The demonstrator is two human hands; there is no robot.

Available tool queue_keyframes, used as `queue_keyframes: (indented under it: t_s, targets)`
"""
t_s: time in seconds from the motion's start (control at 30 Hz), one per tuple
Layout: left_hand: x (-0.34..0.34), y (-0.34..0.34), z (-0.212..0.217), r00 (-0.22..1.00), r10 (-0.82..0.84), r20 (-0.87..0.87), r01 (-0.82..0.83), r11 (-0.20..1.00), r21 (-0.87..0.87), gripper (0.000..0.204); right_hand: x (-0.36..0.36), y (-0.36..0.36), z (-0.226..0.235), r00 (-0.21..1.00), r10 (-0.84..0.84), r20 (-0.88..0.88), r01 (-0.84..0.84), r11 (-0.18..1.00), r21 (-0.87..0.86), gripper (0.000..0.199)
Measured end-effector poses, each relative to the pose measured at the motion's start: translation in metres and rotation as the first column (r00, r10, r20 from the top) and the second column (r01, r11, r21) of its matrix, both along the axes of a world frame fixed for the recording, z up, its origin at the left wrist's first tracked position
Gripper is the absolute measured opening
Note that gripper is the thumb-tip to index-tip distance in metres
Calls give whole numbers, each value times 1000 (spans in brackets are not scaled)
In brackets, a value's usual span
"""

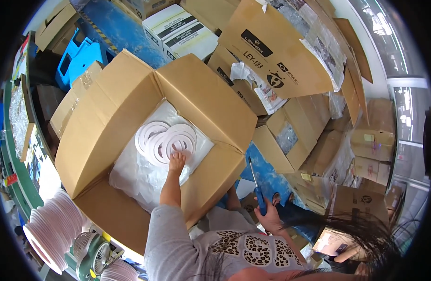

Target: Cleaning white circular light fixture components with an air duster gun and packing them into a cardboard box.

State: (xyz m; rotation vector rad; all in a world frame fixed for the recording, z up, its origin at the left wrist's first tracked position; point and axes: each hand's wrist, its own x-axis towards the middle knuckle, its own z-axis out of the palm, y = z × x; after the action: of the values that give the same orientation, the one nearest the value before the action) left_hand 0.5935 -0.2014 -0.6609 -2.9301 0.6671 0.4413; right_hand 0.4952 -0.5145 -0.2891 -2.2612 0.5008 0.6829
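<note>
Inside a large open cardboard box lie several flat white rings, overlapping one another on crumpled white sheeting. My left hand reaches into the box, its fingers closed on the near edge of the topmost ring. What the thumb does is hidden. Outside the box, to its right, my right hand grips the blue handle of a screwdriver. Its long metal shaft points up and away from me, beside the box's right side.
Stacked white rings stand at lower left by a small green fan. A blue plastic stool-like piece is beyond the box. Cardboard cartons crowd the right side; white cartons sit behind. Another person's arm shows at lower right.
</note>
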Motion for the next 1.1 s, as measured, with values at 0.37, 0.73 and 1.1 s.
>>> queue_keyframes:
  t_s: [0.37, 0.73, 1.1]
  targets:
    - [7, -7, 3, 997, -28, -65, 28, 1000, 13, 25, 15, 7, 14, 998, 24, -51, -22, 999, 40, 43]
    - [0, 5, -20, 993, -115, 7, 114, 992, 53, 28, 2, 4, 8, 1000, 2, 19, -4, 998, 64, 39]
    - [12, -8, 48, 958, -59, -280, 49, 998, -40, 23, 21, 10, 28, 990, 117, 83, -117, 993, -11, 41]
